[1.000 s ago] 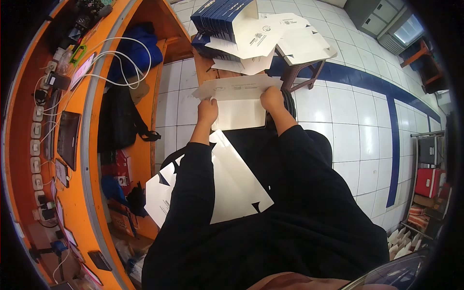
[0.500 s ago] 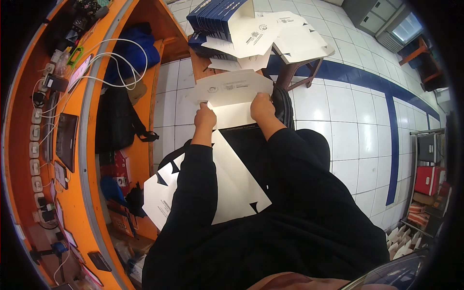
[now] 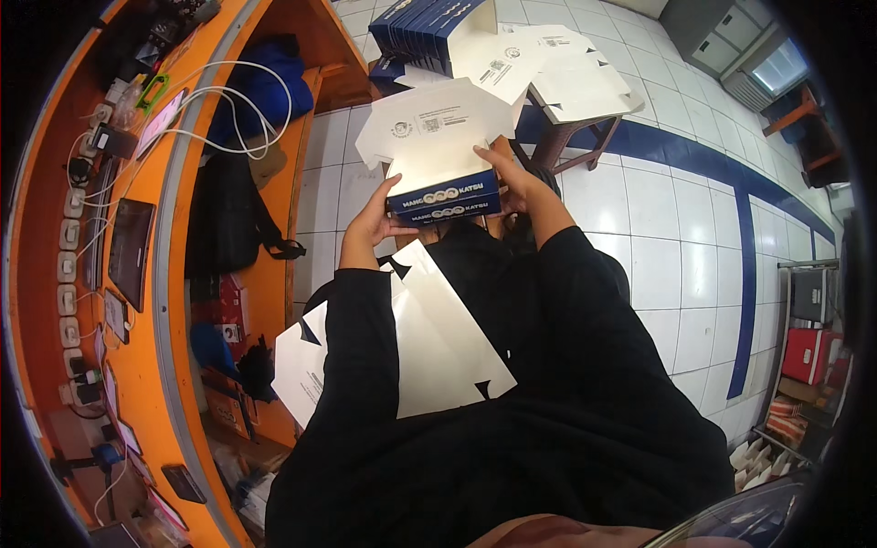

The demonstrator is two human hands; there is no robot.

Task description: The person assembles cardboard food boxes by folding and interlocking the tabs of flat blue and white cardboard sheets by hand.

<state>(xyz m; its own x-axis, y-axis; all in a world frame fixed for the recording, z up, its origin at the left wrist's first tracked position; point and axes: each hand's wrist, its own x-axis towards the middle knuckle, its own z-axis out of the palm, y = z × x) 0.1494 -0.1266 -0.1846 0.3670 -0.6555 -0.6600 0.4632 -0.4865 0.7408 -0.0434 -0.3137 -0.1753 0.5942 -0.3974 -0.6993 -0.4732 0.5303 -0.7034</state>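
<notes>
Folding carton [image 3: 441, 173], blue-sided, white flaps raised: held above the lap, left hand [image 3: 373, 222] and right hand [image 3: 512, 183] clasped on opposite ends to steady it. Flat blanks [image 3: 429, 338] kept on lap.

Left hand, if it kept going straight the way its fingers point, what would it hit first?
The left hand already touches the half-folded blue and white box. Past that, probably the flat white carton blanks on the small table, though depth is unclear.

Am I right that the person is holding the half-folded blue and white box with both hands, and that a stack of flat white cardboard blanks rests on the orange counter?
Not quite: the head view shows the flat white cardboard blanks on the person's lap, not the orange counter. The left hand and right hand do hold the blue and white box.
</notes>
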